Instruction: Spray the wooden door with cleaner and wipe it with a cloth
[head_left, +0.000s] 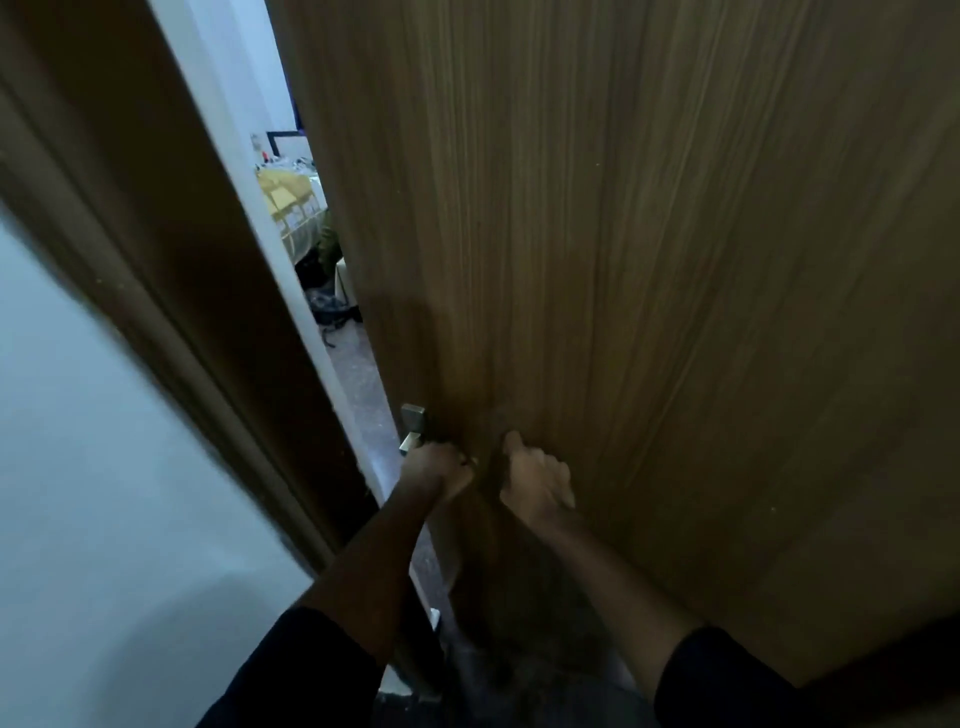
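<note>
The wooden door (649, 260) fills the right of the view and stands ajar. My left hand (436, 470) reaches to the door's edge and grips the metal lever handle (411, 440) just below the latch plate (413, 415). Beside it, my right hand (535, 480) lies against the door face with its thumb up and its fingers curled round a dark object (493, 460). It is too dark and blurred to tell whether that object is a cloth or the near-side handle. No spray bottle is in view.
The dark wooden door frame (171, 291) runs diagonally on the left, with a pale wall (78, 467) beside it. Through the gap I see a room with a bed under a yellow cover (288, 200) and dark things on the floor (332, 309).
</note>
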